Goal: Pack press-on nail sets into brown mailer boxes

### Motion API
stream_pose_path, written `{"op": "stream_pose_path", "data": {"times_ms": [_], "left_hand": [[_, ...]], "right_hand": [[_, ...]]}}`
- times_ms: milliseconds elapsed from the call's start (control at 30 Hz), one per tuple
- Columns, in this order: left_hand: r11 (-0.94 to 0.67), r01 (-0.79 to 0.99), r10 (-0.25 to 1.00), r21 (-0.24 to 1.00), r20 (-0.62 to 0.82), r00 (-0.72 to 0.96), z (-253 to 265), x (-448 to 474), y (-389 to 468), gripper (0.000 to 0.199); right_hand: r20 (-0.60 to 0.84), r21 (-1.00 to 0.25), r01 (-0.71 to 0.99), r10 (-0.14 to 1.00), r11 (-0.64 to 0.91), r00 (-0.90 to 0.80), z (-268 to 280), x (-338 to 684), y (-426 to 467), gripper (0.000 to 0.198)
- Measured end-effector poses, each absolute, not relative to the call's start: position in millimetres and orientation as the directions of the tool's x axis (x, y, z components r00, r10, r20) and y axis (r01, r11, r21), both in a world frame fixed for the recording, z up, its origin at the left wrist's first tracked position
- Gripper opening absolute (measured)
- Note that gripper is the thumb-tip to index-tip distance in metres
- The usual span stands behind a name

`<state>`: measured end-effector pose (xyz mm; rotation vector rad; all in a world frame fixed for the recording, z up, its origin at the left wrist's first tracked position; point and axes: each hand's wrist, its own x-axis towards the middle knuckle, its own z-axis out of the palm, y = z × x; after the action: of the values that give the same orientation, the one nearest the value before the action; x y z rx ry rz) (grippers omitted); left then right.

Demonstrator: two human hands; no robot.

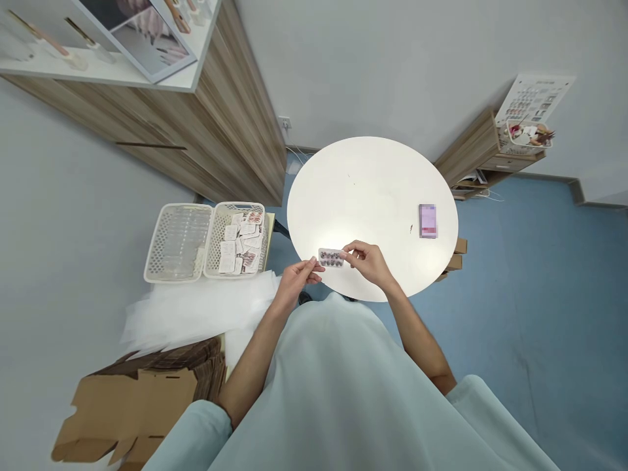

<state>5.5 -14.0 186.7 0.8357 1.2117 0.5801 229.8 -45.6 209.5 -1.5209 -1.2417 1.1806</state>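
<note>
A small clear pack of dark press-on nails point(331, 258), set in two rows, is held above the near edge of the round white table point(363, 196). My right hand point(369, 261) pinches its right end between thumb and fingers. At the opposite end, the thumb and fingertips of my left hand point(297, 280) close on the pack's left edge. Farther right on the tabletop lies a flat purple and pink item point(428, 221), its details blurred.
Left of the table stand a white basket point(209, 242) of printed cards and another basket point(150, 261) of clear plastic cases. White sheets point(196, 311) and flattened cardboard boxes point(142, 399) lie nearer me. A wooden cabinet point(230, 124) and a small shelf unit point(471, 147) flank the table.
</note>
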Motion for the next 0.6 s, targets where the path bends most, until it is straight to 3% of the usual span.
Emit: {"op": "stream_pose_path", "data": {"times_ms": [200, 333, 433, 600], "left_hand": [[0.539, 0.054, 0.799, 0.841, -0.53, 0.284, 193, 12, -12, 0.064], [0.519, 0.013, 0.818, 0.855, -0.502, 0.28, 196, 14, -6, 0.064], [0.507, -0.034, 0.827, 0.861, -0.475, 0.301, 200, 16, -3, 0.059], [0.478, -0.02, 0.829, 0.878, -0.443, 0.342, 208, 21, -3, 0.058]], "right_hand": [[0.114, -0.917, 0.388, 0.993, 0.094, 0.031, 215, 227, -66, 0.028], [0.29, -0.718, 0.644, 0.955, 0.264, -0.069, 203, 227, -87, 0.017], [0.344, -0.586, 0.748, 0.932, 0.311, -0.118, 195, 225, -101, 0.019], [0.354, -0.542, 0.78, 0.927, 0.312, -0.125, 192, 223, -110, 0.02]]}}
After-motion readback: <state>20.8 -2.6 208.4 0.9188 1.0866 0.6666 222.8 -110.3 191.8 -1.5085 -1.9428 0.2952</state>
